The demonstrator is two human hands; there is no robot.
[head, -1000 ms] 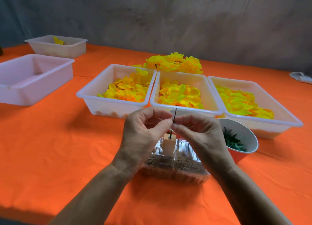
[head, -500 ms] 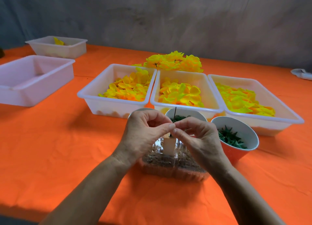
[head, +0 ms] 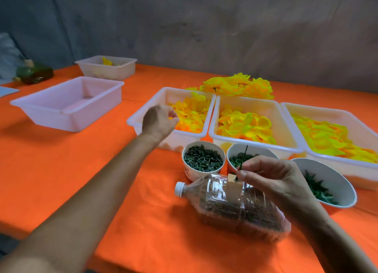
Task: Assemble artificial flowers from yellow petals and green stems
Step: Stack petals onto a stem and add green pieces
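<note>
Three white trays (head: 212, 113) of yellow petals (head: 245, 125) are spread across the centre and right. Centre-left, the left hand (head: 158, 122) is held, fingers curled, over the leftmost tray; whether a petal is pinched cannot be told. Lower right, a green stem (head: 242, 160) is pinched upright by the right hand (head: 274, 178).

Matt orange cloth (head: 81, 186) is lying wrinkled under both hands. Translucent, smooth plastic tubs (head: 67, 105) are sitting beyond the left hand (head: 157, 122); a clear glossy plastic bottle (head: 235, 203) is gleaming beneath the right hand (head: 274, 178).
</note>
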